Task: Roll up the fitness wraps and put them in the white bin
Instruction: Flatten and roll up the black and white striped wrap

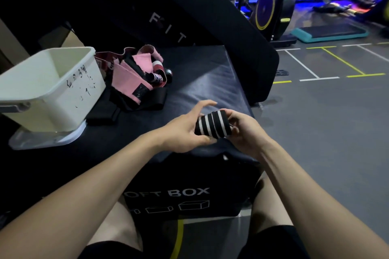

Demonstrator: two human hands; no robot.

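A rolled black wrap with white stripes (213, 125) sits between both hands above the front right corner of the black soft box (200, 82). My left hand (185, 130) cups it from below and the left, its upper fingers spread loose. My right hand (245, 130) pinches its right end. The white bin (63, 90) stands at the left of the box top, tilted on its lid; its inside shows nothing. A pile of pink and black wraps (136, 73) lies just right of the bin.
A big black pad lettered FIT (189, 17) leans behind the box. The bin's clear lid (42, 140) lies under it. Grey gym floor with painted lines (326, 69) spreads to the right, with machines and a teal step platform (328, 33) beyond.
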